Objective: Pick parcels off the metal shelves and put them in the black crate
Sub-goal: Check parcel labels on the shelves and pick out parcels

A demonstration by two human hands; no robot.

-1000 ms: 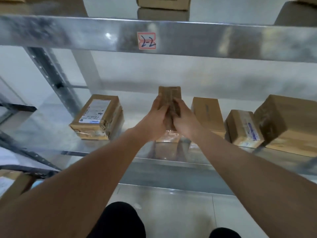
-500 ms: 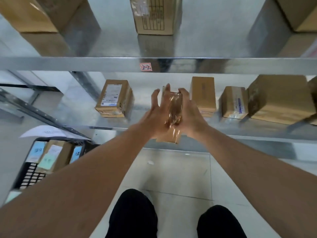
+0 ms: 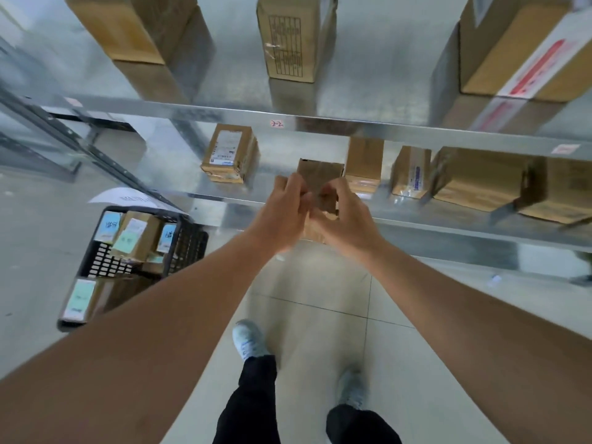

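Both hands hold one small brown parcel [image 3: 318, 182] in front of the lower shelf [image 3: 448, 227]. The left hand [image 3: 283, 208] grips its left side with curled fingers, and the right hand [image 3: 344, 216] grips its right side, the fingers bent over the near face. The parcel stands upright between the two hands, its top edge above the fingertips; no writing can be read on it.

On the front edge of the upper shelf [image 3: 192, 107] a small red-framed tag [image 3: 277, 124] reads "22". A second tag [image 3: 565, 149] farther right is too blurred to read. Just left of the held parcel lies a box with a white printed label [image 3: 229, 153]; its text is too small to tell. To the right stand a plain box [image 3: 365, 161], a box with blue print [image 3: 411, 171] and a larger carton [image 3: 483, 177]. On the upper shelf one carton shows a printed grid [image 3: 285, 43] and another a red and white strip [image 3: 538, 56].

The black crate [image 3: 189, 245] stands on the floor to the lower left, well apart from the hands, with parcels inside that carry blue and green labels with handwriting I cannot read. Between the crate and the shelf edge is bare tiled floor [image 3: 320, 299].
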